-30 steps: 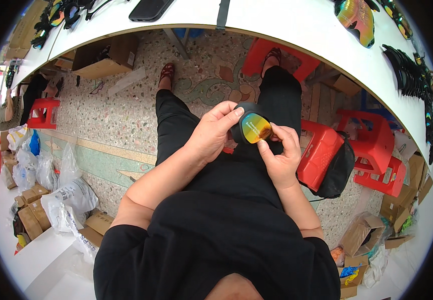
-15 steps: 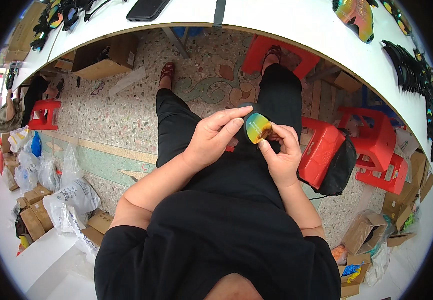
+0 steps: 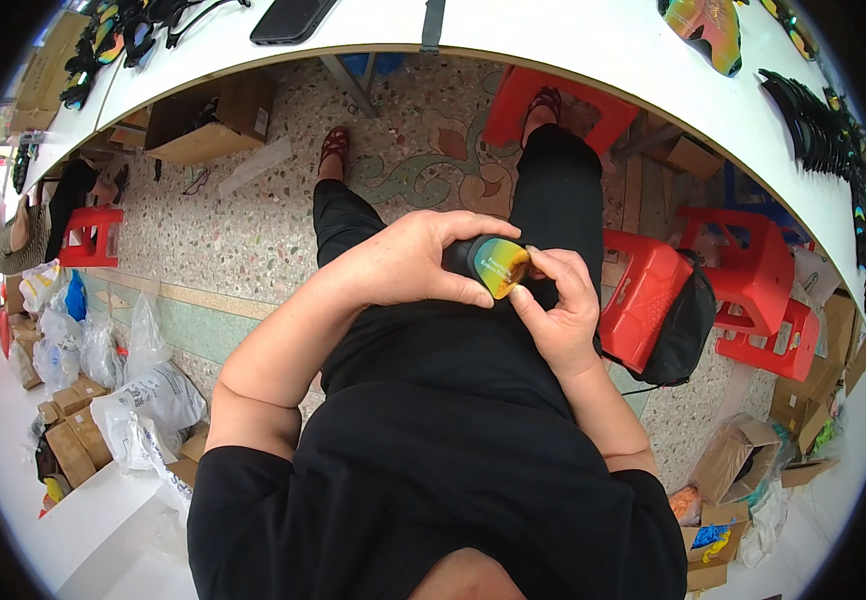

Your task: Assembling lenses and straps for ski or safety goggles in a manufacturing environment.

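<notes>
Above my lap, a shiny mirrored sunglasses lens (image 3: pixel 500 266) in green, yellow and orange is held between both hands. My left hand (image 3: pixel 415 262) is closed round its left end, with the thumb below and the fingers above. A dark part (image 3: pixel 461 258) shows between that thumb and forefinger; whether it is joined to the lens I cannot tell. With thumb and fingertips, my right hand (image 3: pixel 561 305) pinches the lens's right edge. The rest of the lens is hidden behind my fingers.
Across the top curves a white table (image 3: pixel 553 40) bearing a black phone (image 3: pixel 293 18), a large mirrored shield lens (image 3: pixel 708 32) and a row of black eyewear parts (image 3: pixel 808 125). Red stools (image 3: pixel 643 300), a black bag (image 3: pixel 681 335), cartons (image 3: pixel 213 120) and plastic bags (image 3: pixel 158 400) stand around.
My left hand has gone from straight fingers at the lens's upper left to a wrap round its left end. The lens has turned and shifted slightly down and left; my right hand keeps its pinch.
</notes>
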{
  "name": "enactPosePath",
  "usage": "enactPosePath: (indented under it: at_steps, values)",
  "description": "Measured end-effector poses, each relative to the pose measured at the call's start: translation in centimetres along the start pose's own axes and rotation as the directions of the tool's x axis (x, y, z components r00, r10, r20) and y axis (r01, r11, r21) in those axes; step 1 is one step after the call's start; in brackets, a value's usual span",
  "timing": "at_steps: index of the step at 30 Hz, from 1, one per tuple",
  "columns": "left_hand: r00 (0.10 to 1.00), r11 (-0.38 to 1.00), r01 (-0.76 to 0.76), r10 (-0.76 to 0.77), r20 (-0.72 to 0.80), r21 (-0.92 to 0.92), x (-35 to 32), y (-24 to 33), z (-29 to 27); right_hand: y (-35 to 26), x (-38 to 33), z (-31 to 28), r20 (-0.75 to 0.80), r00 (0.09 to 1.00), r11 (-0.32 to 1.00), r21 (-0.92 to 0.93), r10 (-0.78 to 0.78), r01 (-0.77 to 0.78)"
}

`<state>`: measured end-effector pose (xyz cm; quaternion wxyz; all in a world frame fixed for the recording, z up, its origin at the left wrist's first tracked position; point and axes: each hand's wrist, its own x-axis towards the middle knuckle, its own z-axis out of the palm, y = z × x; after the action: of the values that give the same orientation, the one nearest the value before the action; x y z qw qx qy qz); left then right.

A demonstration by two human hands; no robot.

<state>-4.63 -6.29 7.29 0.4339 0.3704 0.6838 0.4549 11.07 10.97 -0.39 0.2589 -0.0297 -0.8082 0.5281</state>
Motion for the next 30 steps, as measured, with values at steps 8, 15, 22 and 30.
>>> enactPosePath:
  at_steps: [8, 15, 22, 30]
  values:
    - [0.962, 0.966, -0.225, 0.241, -0.129, 0.130, 0.2, -2.1, 1.1, -0.2, -0.2, 0.4, 0.004, 0.970, 0.953, 0.182, 0.245, -0.241]
    - [0.964, 0.959, -0.220, 0.242, -0.112, 0.181, 0.4, -2.2, 0.6, 0.3, 0.4, -0.4, 0.038, 0.993, 0.990, 0.085, 0.113, -0.116]
    - [0.957, 0.927, -0.263, 0.286, -0.051, 0.267, 1.0, -2.0, 0.6, 0.7, 0.2, -0.6, 0.047, 0.994, 0.986, 0.125, 0.100, -0.105]
    - [0.947, 0.911, -0.274, 0.311, -0.076, 0.308, 1.1, -2.0, 1.1, 0.3, 0.6, -1.0, 0.115, 0.985, 0.985, 0.102, 0.126, -0.137]
